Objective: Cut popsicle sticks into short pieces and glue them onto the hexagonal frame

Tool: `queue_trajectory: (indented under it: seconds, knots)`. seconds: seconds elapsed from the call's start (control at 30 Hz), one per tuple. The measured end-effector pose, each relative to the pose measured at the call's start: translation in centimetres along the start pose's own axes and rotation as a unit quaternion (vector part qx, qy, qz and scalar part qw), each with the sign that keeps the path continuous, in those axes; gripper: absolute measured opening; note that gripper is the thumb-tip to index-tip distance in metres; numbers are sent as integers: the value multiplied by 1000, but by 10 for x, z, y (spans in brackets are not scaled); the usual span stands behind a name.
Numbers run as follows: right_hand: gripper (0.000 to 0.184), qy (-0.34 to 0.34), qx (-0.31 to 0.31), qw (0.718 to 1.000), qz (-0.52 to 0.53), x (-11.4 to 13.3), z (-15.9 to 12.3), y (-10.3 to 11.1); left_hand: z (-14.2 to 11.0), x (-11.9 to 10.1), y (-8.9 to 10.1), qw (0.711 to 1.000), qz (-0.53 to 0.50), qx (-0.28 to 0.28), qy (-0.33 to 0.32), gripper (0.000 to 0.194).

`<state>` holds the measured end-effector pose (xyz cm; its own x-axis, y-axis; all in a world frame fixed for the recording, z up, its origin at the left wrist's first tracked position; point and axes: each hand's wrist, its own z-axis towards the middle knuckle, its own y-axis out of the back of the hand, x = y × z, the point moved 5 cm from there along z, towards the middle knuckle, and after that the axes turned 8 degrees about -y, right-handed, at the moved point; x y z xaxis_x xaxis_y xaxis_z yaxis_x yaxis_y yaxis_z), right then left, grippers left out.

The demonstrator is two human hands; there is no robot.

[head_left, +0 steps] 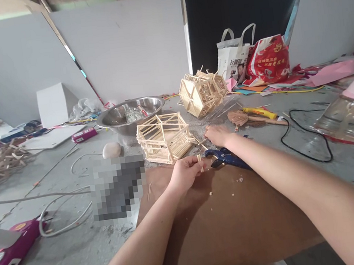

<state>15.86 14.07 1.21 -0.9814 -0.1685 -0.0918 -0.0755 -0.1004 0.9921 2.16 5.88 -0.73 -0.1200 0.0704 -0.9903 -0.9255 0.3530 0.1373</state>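
My left hand (185, 173) is closed around a few short wooden sticks (200, 162), which stand upright between thumb and fingers. Just beyond it, my right hand (218, 136) reaches down with its fingers pinched at a thin wooden stick (202, 142); the fingertips are partly hidden. Under the right wrist lie dark blue hand cutters (225, 156), pointing left. Directly behind my left hand stands an open six-sided frame (166, 144) built of wooden sticks. Farther back rests a larger many-sided stick model (202, 92).
A brown board (234, 228) with small scraps lies in front of me. Around it are a steel bowl (111, 122), a pixelated dark object (119, 189), a purple power strip (17, 251), a yellow-handled tool (260, 112), a black cord (303, 110) and a pink-lidded bottle (339, 114).
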Motion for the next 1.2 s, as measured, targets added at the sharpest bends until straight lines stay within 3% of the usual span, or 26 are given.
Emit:
queue_trajectory:
  seconds: [0.1,0.2,0.3,0.43,0.5,0.6,0.83,0.93,1.1,1.2]
  knots:
    - [28,6,-20,1000,-4,-2,-4,3,0,0,-1,1000,26,10,-5,25]
    - [29,-9,-82,997,10,-7,-18,16,0,-5,2,988,147,23,-50,26]
    - [26,-39,-186,979,78,-12,-40,38,-3,-19,9,919,377,-4,-113,26]
    - [23,-36,-232,958,163,-8,-69,53,-9,-34,19,795,599,-35,-84,25]
    - [21,-29,-229,957,178,-3,-78,52,-10,-34,21,764,645,-5,-38,24]
    - [21,-27,-224,958,176,0,-82,44,-11,-32,25,745,667,29,18,25]
    - [26,36,-225,962,151,2,-80,32,-10,-31,27,738,673,31,31,23]
    - [26,64,-218,965,133,3,-81,32,-10,-38,27,754,657,5,6,26]
    - [23,119,-237,959,101,12,-90,39,-10,-51,27,837,537,-80,-69,32]
    - [25,156,-247,954,71,20,-97,44,-8,-43,20,909,406,-28,-85,33]
